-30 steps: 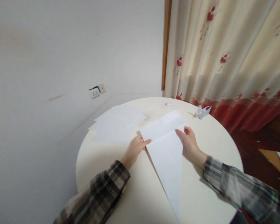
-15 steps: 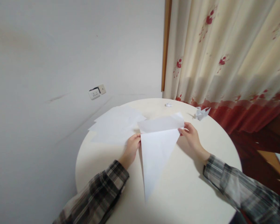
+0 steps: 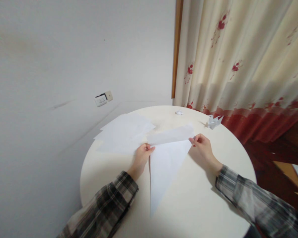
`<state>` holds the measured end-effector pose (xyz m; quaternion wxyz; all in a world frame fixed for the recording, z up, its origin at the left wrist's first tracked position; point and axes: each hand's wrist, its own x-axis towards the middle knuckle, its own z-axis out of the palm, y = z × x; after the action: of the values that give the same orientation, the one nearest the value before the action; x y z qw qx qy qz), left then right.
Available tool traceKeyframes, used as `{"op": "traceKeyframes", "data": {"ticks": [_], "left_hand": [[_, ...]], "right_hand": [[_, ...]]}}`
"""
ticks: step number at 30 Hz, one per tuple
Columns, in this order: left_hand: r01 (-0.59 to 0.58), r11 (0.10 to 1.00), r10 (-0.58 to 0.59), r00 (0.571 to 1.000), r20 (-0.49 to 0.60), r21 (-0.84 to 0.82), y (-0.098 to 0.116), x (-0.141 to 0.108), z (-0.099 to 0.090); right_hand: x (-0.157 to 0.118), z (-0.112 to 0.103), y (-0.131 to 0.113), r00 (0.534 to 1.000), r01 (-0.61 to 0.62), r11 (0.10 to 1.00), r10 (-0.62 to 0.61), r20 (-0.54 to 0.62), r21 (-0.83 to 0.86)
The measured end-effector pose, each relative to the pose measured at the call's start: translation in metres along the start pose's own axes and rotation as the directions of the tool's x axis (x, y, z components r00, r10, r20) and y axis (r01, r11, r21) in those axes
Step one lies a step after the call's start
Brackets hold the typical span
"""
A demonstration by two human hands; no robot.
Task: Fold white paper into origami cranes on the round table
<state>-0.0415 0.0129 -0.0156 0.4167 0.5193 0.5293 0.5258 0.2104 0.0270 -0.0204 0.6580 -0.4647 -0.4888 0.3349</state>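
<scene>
A white sheet of paper (image 3: 167, 167), folded to a triangle with a strip (image 3: 170, 134) along its far side, lies on the round table with its point toward me. My left hand (image 3: 142, 158) pinches the sheet at the left end of the crease, thumb on top. At the crease's right end, my right hand (image 3: 201, 147) grips the corner between thumb and fingers. Both hands are closed on the paper's edges.
Several loose white sheets (image 3: 123, 134) overlap at the table's left. A small crumpled paper (image 3: 179, 112) and a folded paper crane (image 3: 214, 122) stand near the far edge of the white table (image 3: 208, 198). Beyond are a wall socket (image 3: 100, 100) and a floral curtain (image 3: 228, 66).
The paper has shifted slightly toward me, and its near point has swung a little left. My left thumb now lies over the crease end; my right hand has moved slightly nearer me.
</scene>
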Motion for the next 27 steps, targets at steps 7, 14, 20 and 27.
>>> {"op": "traceKeyframes", "data": {"ticks": [7, 14, 20, 27], "left_hand": [[-0.09, 0.996, 0.091, 0.994, -0.056, 0.016, 0.01, 0.005, -0.003], [-0.039, 0.998, 0.03, 0.99, 0.139, 0.059, 0.008, 0.01, -0.011], [-0.063, 0.995, 0.054, 0.993, 0.105, 0.082, 0.007, 0.019, -0.018], [-0.157, 0.952, 0.154, 0.988, 0.031, 0.264, 0.02, 0.018, -0.02]], "right_hand": [[-0.002, 0.001, -0.007, 0.984, 0.012, 0.989, 0.015, 0.176, -0.147], [0.0, -0.001, -0.01, 0.953, -0.123, 0.978, 0.164, 0.255, -0.169], [0.006, -0.011, -0.012, 0.935, -0.024, 0.963, 0.117, 0.334, -0.269], [0.008, -0.015, -0.012, 0.912, 0.271, 0.882, -0.107, 0.397, -0.386]]}}
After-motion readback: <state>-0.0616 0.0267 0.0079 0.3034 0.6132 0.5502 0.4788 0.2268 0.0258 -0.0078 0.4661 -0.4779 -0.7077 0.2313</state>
